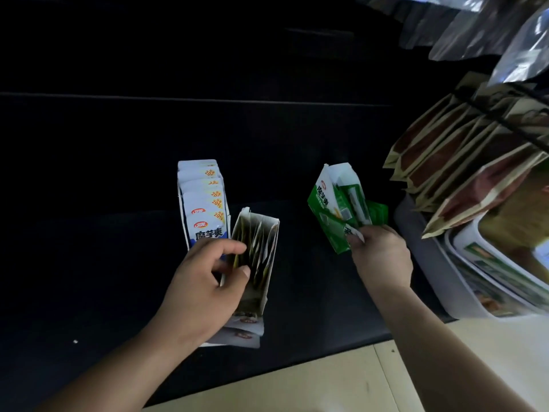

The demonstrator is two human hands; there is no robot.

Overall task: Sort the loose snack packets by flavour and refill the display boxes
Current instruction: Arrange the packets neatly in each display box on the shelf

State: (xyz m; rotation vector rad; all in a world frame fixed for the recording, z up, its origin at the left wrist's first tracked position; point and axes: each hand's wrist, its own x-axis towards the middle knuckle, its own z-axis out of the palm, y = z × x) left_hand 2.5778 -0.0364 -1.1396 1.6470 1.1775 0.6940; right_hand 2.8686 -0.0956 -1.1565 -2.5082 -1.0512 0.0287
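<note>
Three display boxes stand on a dark surface. The blue-and-white box (202, 200) on the left is packed with blue-white packets. Beside it the middle box (269, 248) holds yellow-green packets standing on edge. My left hand (205, 283) reaches into this middle box, with thumb and fingers curled round the packets at its near end. To the right, the green box (329, 209) tilts off the surface, and my right hand (381, 257) grips its near lower corner. Green packets (377, 212) stick out of its right side.
A rack of brown-and-gold pouches (463, 162) hangs at the right, with silver foil bags (487, 28) above. Below the pouches sit white tubs with printed lids (502, 272). A few flat packets (240, 334) lie under my left wrist. Pale floor (326, 382) shows at the bottom.
</note>
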